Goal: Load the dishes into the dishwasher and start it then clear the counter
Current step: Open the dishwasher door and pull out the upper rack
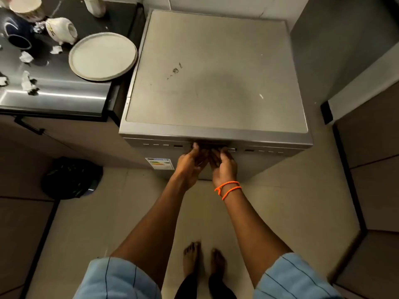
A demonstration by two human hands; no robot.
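Note:
A freestanding silver dishwasher [216,72] stands in front of me, its door closed. My left hand [190,164] and my right hand [223,164] are both palm-up at the recessed door handle [212,145], fingers hooked up into it; the fingertips are hidden in the recess. On the dark counter [64,91] to the left lie a large round cream plate [103,56], a white mug on its side [61,30], a dark blue mug on its side [16,33] and a cream bowl [26,6].
Several crumpled paper scraps [26,57] litter the counter. A white container [94,5] stands at the back. A bin with a black bag [71,178] sits on the tiled floor to the left. Cabinets line the right side. My bare feet [204,260] are below.

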